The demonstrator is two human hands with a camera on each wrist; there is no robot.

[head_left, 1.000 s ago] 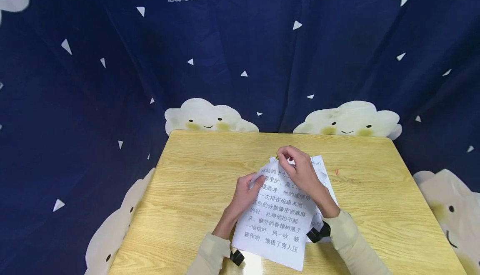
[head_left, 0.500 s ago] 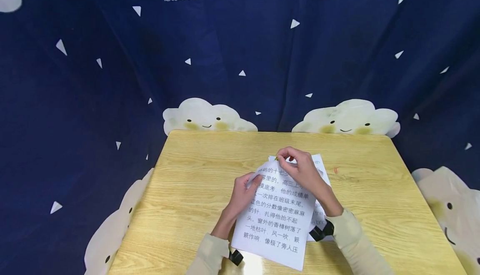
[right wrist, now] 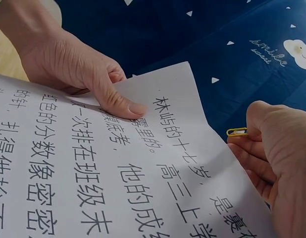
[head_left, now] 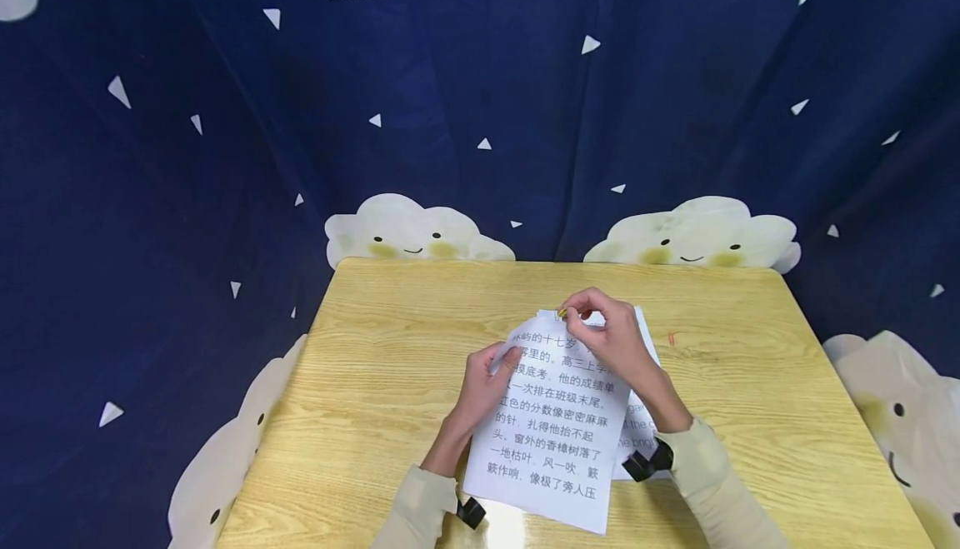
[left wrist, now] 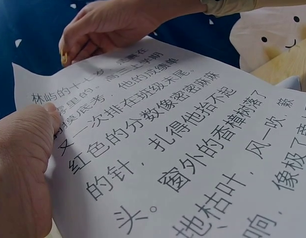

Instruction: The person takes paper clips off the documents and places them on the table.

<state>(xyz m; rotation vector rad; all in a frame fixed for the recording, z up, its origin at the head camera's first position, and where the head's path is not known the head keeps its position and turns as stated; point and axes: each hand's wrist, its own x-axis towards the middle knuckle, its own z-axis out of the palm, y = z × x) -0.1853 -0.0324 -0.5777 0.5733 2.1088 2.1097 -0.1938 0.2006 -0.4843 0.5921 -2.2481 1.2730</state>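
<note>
A white sheet of paper [head_left: 551, 432] with large printed Chinese characters is raised at a tilt above the table. My left hand [head_left: 483, 386] grips its left edge near the top, the thumb lying on the printed face. Between the thumb and index finger of my right hand [head_left: 613, 341] is a small yellow paper clip [right wrist: 237, 132]. In the right wrist view the clip sticks out beside the sheet's top edge, apart from the paper. Whether more sheets lie behind the held one I cannot tell.
Paper with English print [head_left: 637, 441] lies on the wooden table [head_left: 375, 366], partly covered by the raised sheet and right arm. A small red mark or object [head_left: 672, 338] is farther right. A dark blue curtain [head_left: 450, 99] with clouds hangs around the table.
My right hand has shifted slightly right along the sheet's top edge, and the yellow clip shows more plainly. The left hand keeps its grip on the paper.
</note>
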